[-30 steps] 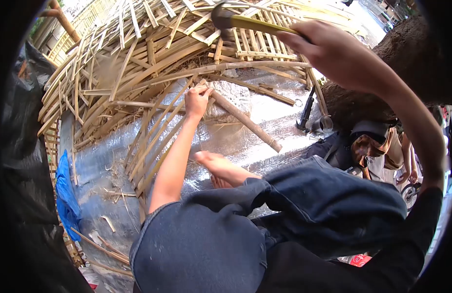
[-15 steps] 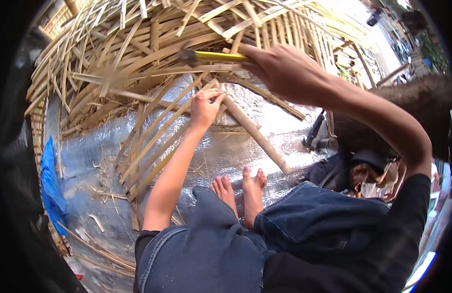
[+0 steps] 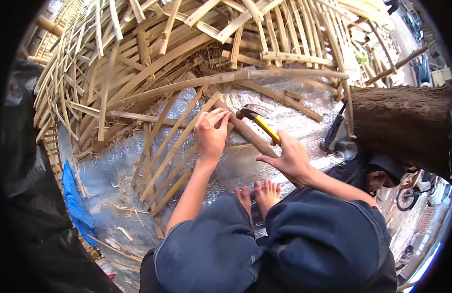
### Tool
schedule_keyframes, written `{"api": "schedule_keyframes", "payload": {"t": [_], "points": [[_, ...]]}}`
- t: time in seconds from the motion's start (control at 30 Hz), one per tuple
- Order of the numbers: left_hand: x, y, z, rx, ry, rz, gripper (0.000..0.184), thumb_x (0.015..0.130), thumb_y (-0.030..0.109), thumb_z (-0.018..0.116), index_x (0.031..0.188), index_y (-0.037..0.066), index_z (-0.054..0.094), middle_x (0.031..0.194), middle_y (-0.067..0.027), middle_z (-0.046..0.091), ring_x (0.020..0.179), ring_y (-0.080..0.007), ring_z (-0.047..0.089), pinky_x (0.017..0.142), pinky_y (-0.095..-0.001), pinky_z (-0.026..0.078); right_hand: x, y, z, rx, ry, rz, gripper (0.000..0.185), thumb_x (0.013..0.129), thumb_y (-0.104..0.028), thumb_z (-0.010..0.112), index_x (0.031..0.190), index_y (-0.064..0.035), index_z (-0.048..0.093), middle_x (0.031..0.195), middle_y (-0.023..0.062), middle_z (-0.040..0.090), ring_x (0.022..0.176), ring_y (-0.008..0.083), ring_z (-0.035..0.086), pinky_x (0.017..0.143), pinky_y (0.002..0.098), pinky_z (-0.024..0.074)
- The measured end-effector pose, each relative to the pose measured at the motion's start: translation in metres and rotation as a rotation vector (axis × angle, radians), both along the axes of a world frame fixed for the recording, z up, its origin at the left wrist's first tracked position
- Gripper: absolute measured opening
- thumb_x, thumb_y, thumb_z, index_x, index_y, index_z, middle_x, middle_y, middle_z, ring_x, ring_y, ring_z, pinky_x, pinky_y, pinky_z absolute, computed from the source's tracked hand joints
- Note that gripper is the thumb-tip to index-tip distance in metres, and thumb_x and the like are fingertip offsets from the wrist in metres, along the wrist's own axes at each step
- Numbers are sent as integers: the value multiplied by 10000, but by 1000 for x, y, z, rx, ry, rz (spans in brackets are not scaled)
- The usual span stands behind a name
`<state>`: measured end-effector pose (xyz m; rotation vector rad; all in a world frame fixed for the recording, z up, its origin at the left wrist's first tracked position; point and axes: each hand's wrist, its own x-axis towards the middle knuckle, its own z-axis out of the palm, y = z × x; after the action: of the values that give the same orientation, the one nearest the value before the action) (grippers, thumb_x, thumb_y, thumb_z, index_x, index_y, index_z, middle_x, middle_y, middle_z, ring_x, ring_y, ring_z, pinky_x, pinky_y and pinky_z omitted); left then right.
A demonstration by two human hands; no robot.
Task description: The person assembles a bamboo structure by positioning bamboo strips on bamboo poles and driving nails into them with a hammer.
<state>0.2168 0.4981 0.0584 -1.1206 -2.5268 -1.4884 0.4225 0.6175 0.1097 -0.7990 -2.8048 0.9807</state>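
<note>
My right hand [image 3: 292, 158] is wrapped round the yellow handle of a claw hammer [image 3: 266, 128], and the thumb stretches out to the left. The hammer's head is close to the fingertips of my left hand [image 3: 211, 133]. Those fingers are pinched together above a round wooden pole [image 3: 253, 136]; what they hold is too small to make out. Slanting under my left hand, several bamboo slats [image 3: 168, 142] meet the upper end of the pole. The pole's lower end is partly covered by my right hand.
A large heap of split bamboo panels [image 3: 153, 73] fills the far side. Silvery sheeting [image 3: 113, 166] covers the ground, with a blue plastic sheet [image 3: 77, 202] at left. To the right are a thick trunk [image 3: 401, 119] and a clear jar-like object [image 3: 345, 150]. My bare feet [image 3: 266, 194] are close below.
My right hand has brought the hammer down from its raised position, to beside my left fingertips. My left hand stays pinched at the pole. The camera's view has shifted slightly.
</note>
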Motion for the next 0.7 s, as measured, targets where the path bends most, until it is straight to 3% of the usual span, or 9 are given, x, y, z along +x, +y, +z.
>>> {"api": "schedule_keyframes", "payload": {"t": [0.1, 0.2, 0.3, 0.57, 0.67, 0.7], "points": [[-4, 1, 0, -18, -7, -42, 117, 804, 21, 781, 920, 13, 774, 950, -83, 762, 860, -235, 683, 810, -335, 529, 5, -10, -16, -25, -67, -66, 602, 750, -418, 853, 1036, 0, 527, 972, 206, 643, 880, 403, 662, 715, 460, 517], [-6, 2, 4, -36, -13, -67, 117, 806, 24, 781, 923, 17, 773, 948, -80, 761, 851, -236, 681, 809, -336, 529, 3, -11, -21, -45, -36, -183, 504, 728, -319, 880, 1003, -29, 573, 838, 174, 655, 774, 372, 665, 684, 431, 515], [-8, 1, 6, -56, -13, -72, 108, 804, 27, 772, 912, 24, 768, 961, -68, 748, 858, -251, 664, 789, -352, 532, -6, -10, -21, -103, -48, -172, 345, 743, -213, 789, 917, -32, 553, 806, 164, 628, 747, 378, 651, 652, 448, 512], [-8, 3, 2, -2, -26, -74, 155, 784, -7, 774, 936, 17, 763, 962, -72, 740, 817, -257, 647, 729, -356, 539, -13, 0, -14, -140, -127, -132, 348, 700, -162, 796, 919, -31, 560, 811, 163, 620, 740, 372, 647, 645, 426, 505], [-10, 4, 2, -15, -44, -84, 170, 770, -19, 775, 936, 12, 761, 963, -78, 740, 810, -260, 644, 722, -359, 541, -23, 10, -3, -184, -214, -136, 393, 701, -187, 845, 941, -28, 577, 808, 150, 613, 713, 353, 633, 633, 421, 495], [-10, 4, 2, -14, -50, -73, 170, 770, -19, 775, 936, 12, 761, 963, -78, 740, 810, -260, 644, 722, -359, 541, -28, 14, 0, -113, -120, -79, 419, 699, -208, 869, 948, -30, 583, 775, 136, 600, 676, 349, 615, 618, 420, 487]]}}
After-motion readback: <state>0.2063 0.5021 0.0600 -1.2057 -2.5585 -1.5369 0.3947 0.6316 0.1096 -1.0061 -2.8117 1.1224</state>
